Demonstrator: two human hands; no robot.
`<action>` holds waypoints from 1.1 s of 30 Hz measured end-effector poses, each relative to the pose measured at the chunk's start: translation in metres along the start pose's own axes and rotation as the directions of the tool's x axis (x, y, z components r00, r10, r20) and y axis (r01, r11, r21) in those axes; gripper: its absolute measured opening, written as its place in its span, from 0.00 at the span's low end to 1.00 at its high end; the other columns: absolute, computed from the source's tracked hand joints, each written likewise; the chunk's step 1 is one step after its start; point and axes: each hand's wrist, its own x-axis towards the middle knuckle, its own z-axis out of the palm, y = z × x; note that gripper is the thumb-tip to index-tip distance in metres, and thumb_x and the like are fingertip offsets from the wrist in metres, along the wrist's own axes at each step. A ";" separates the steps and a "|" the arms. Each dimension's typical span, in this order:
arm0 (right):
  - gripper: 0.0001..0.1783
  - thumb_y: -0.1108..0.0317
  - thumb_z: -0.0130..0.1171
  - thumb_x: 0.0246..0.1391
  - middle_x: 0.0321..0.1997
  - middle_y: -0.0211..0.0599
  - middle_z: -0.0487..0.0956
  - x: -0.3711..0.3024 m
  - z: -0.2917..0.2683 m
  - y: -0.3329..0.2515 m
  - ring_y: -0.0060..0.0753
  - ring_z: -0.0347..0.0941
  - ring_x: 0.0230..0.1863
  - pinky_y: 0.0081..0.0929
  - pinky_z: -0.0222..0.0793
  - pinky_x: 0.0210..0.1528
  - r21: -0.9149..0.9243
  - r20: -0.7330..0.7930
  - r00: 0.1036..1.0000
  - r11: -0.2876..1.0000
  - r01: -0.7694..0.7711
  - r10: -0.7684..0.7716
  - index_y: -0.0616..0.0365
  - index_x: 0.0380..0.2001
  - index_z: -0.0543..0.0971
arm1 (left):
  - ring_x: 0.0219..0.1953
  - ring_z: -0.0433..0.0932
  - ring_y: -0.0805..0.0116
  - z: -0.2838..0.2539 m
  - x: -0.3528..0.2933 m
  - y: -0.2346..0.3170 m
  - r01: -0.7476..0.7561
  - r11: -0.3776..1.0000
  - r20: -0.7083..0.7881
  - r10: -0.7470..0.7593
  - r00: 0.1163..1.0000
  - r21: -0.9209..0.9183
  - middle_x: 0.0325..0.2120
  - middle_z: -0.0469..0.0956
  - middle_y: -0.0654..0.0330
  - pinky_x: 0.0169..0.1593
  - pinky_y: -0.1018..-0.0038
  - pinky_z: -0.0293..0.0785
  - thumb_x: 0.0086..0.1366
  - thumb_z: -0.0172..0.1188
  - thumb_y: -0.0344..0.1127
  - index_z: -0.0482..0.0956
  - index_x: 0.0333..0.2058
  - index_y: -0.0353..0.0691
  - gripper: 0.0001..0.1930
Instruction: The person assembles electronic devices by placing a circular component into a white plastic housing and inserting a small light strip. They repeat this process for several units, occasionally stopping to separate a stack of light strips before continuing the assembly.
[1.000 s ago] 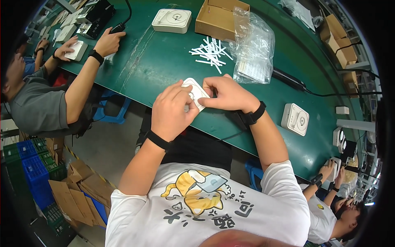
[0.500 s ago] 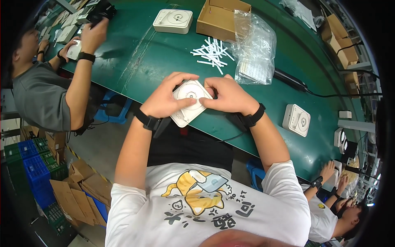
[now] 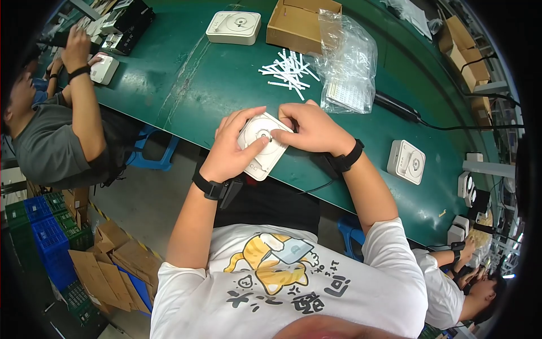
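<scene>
The white box (image 3: 261, 144) sits at the near edge of the green table (image 3: 186, 79), right in front of the person. It is a flat square of hard plastic with round corners and a round disc on its face. It looks light and stiff, and its smooth sides may be a bit slippery. The safest place to hold it is by its side edges, not by the disc in the middle.

The left hand (image 3: 230, 148) wraps the box's left side, fingers curled over the top edge and thumb pressed on the disc. The right hand (image 3: 312, 127) is closed on the box's top right corner. Its fingertips pinch there, maybe on something tiny, but that part is too small to see well.

At 12 o'clock from the box lies a heap of white strips (image 3: 288, 70). At 1 o'clock is a clear bag (image 3: 347, 65), and past it an open carton (image 3: 302, 22). A second white box (image 3: 234, 27) rests at 11 o'clock. A black tool (image 3: 397, 107) with a cord lies at 2 o'clock, and a third box (image 3: 406, 161) sits at 3 o'clock. None of them touches the held box.

Another person (image 3: 53, 135) works far off at 9 o'clock. One more sits at 5 o'clock.
</scene>
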 end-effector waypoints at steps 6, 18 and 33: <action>0.29 0.44 0.75 0.66 0.25 0.32 0.73 0.001 -0.005 -0.004 0.38 0.68 0.28 0.37 0.58 0.44 -0.039 -0.001 1.000 0.999 0.018 -0.018 0.50 0.27 0.71 | 0.73 0.75 0.49 -0.004 0.004 0.008 0.014 0.995 0.053 -0.019 0.998 0.095 0.70 0.82 0.56 0.79 0.54 0.68 0.73 0.76 0.36 0.82 0.74 0.48 0.32; 0.29 0.45 0.76 0.65 0.24 0.31 0.72 0.001 -0.003 -0.002 0.38 0.69 0.28 0.37 0.59 0.42 0.000 0.002 1.000 1.000 0.023 -0.023 0.50 0.26 0.70 | 0.71 0.77 0.48 0.004 -0.005 0.001 -0.029 0.995 -0.022 0.031 0.999 0.096 0.69 0.84 0.55 0.78 0.53 0.68 0.72 0.77 0.38 0.83 0.73 0.50 0.32; 0.52 0.44 0.85 0.47 0.83 0.56 0.72 -0.074 0.038 -0.068 0.69 0.69 0.78 0.64 0.66 0.78 -0.339 -0.197 0.974 0.940 0.041 -0.114 0.43 0.76 0.80 | 0.76 0.76 0.56 0.000 0.002 -0.005 0.235 0.885 0.010 -0.252 0.968 -0.402 0.70 0.81 0.50 0.75 0.57 0.75 0.73 0.65 0.23 0.78 0.72 0.36 0.29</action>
